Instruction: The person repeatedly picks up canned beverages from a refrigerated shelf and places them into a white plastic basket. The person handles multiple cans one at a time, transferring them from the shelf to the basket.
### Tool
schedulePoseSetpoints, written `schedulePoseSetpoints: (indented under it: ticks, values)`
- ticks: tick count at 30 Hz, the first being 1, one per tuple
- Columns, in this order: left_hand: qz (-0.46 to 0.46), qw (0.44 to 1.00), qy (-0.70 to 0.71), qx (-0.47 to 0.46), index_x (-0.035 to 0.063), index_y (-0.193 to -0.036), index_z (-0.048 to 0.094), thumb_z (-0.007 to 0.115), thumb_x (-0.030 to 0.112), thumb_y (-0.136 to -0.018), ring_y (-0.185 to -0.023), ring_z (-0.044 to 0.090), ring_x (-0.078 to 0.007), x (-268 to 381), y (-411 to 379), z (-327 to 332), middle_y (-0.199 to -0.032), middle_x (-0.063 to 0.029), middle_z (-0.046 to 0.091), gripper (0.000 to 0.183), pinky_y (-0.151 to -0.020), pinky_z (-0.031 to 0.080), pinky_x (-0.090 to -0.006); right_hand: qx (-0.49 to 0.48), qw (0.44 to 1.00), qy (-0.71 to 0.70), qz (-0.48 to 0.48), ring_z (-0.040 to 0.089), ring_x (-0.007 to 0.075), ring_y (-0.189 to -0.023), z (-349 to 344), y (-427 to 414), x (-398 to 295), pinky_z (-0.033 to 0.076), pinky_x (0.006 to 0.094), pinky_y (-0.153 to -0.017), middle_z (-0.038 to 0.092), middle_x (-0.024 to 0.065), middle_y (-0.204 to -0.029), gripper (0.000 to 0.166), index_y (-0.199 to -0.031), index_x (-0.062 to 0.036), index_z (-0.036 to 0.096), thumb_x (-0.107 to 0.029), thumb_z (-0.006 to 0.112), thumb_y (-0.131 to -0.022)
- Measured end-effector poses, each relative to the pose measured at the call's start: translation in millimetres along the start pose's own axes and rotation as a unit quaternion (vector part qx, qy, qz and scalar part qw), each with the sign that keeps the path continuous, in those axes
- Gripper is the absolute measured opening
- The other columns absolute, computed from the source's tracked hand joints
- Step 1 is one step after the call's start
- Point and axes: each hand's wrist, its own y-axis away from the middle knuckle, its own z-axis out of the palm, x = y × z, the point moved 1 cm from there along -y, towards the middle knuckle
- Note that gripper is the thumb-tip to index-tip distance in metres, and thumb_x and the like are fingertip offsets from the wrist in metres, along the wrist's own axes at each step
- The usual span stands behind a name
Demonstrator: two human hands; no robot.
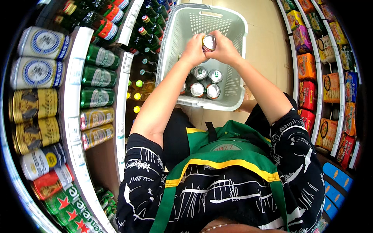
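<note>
Both my hands meet around one metal drink can (209,43) above a pale grey-green plastic basket (242,64). My left hand (193,50) grips the can's left side, and my right hand (223,48) grips its right side; the can's silver end faces up. Below them, several cans stand on end inside the basket, among them a can with green marks on its lid (215,75) and a plain silver-topped can (197,89). My forearms and hands hide part of the basket's inside.
Shelves on the left hold beer cans (42,72) and glass bottles (151,36). Shelves on the right carry packaged noodles (306,67). Tiled floor (262,38) lies beside the basket. I wear a green apron (227,158) with yellow trim.
</note>
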Motion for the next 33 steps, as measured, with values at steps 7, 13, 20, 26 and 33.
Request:
schedulePoseSetpoints:
  ticks: [7, 13, 20, 26, 33]
  values:
    - [-0.079, 0.982, -0.094, -0.146, 0.0038, -0.117, 0.052, 0.075, 0.013, -0.066, -0.107, 0.055, -0.0372, -43.5, -3.3, 35.8, -0.114, -0.0193, 0.057, 0.056, -0.09, 0.047, -0.043, -0.028, 0.998, 0.012, 0.057, 0.061, 0.0402, -0.093, 65.6, -14.1, 59.9, 0.049, 0.0447, -0.079, 0.063, 0.0225, -0.097, 0.06, -0.103, -0.003, 0.047, -0.021, 0.08, -0.056]
    - [-0.097, 0.957, -0.163, -0.221, 0.0032, -0.107, 0.058, 0.074, 0.009, -0.065, -0.103, 0.057, -0.0367, -53.2, -1.5, 38.5, -0.11, -0.017, 0.059, 0.045, -0.089, 0.048, -0.0431, -0.097, 0.994, 0.027, 0.044, 0.059, 0.0396, -0.099, 97.3, -10.0, 72.4, 0.049, 0.0443, -0.083, 0.06, 0.0217, -0.105, 0.063, -0.107, -0.004, 0.044, -0.021, 0.08, -0.059]
    - [-0.131, 0.955, -0.119, -0.24, 0.0022, -0.112, 0.059, 0.074, 0.007, -0.064, -0.109, 0.056, -0.0342, -49.1, -6.3, 33.6, -0.116, -0.0186, 0.06, 0.051, -0.092, 0.047, -0.0415, -0.158, 0.987, -0.02, 0.029, 0.06, 0.0356, -0.101, 90.0, -17.9, 81.2, 0.048, 0.041, -0.087, 0.062, 0.0219, -0.109, 0.062, -0.112, -0.0017, 0.05, -0.031, 0.078, -0.064]
    - [-0.112, 0.98, -0.1, -0.127, 0.002, -0.117, 0.058, 0.064, 0.012, -0.076, -0.106, 0.059, -0.0336, -46.1, 0.0, 5.5, -0.114, -0.02, 0.061, 0.042, -0.092, 0.047, -0.0411, -0.149, 0.983, -0.073, 0.084, 0.061, 0.0319, -0.101, 86.9, -14.5, 96.9, 0.047, 0.0394, -0.088, 0.063, 0.0197, -0.109, 0.05, -0.116, -0.0025, 0.054, -0.033, 0.067, -0.079]
    - [-0.137, 0.989, -0.012, 0.056, 0.0017, -0.118, 0.058, 0.058, 0.006, -0.082, -0.1, 0.063, -0.0271, 0.2, 90.1, -78.9, -0.106, -0.0161, 0.065, 0.036, -0.088, 0.049, -0.0351, -0.126, 0.988, -0.088, 0.033, 0.066, 0.0242, -0.083, 56.4, 6.1, 38.0, 0.052, 0.0357, -0.076, 0.067, 0.0139, -0.095, 0.025, -0.103, -0.0006, 0.062, -0.018, 0.063, -0.085]
